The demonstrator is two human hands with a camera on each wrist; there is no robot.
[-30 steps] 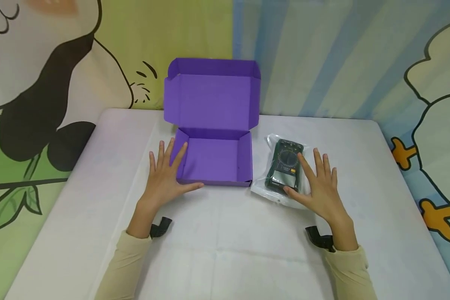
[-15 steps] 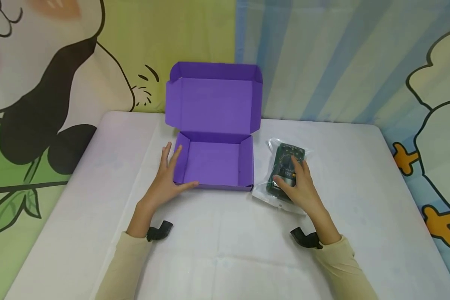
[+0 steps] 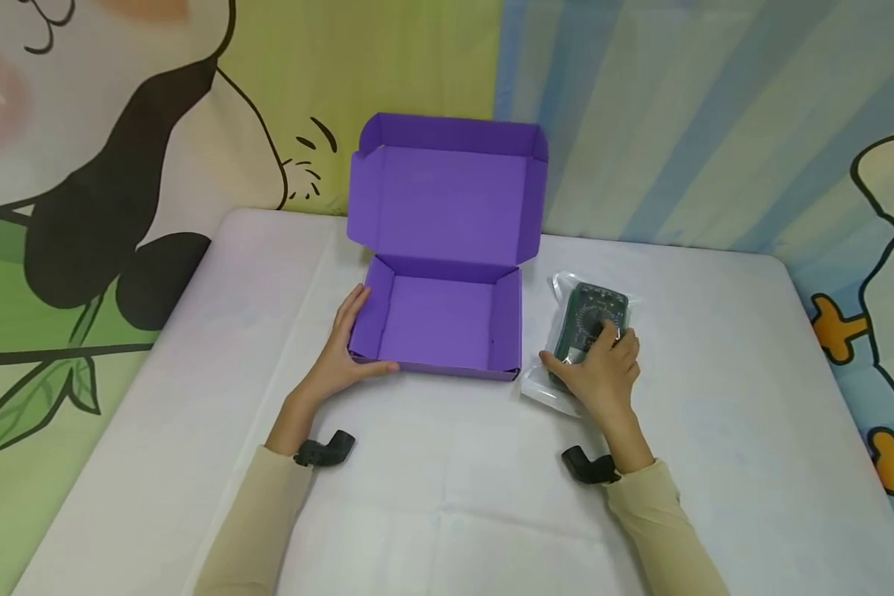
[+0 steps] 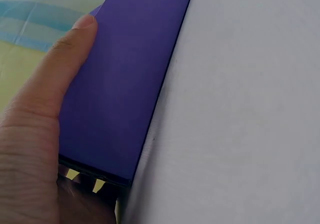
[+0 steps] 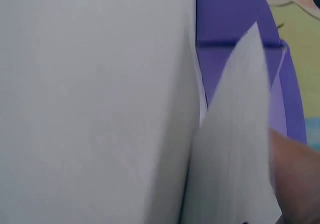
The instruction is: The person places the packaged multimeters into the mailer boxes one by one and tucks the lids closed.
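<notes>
Multimeter (image 3: 592, 319), dark green and sealed in a clear plastic bag (image 3: 559, 389), lies on the white table (image 3: 715, 397) just right of the open purple box (image 3: 447, 327), under the right hand (image 3: 599, 372), whose fingers curl over its near end with the thumb at its left edge. The left hand (image 3: 346, 356) grips the box's left wall, thumb along the front, fingers against the side. A second ago the right hand hovered flat and spread beside the bagged meter; it has since closed onto it, and the left hand's fingers have drawn together on the box.
</notes>
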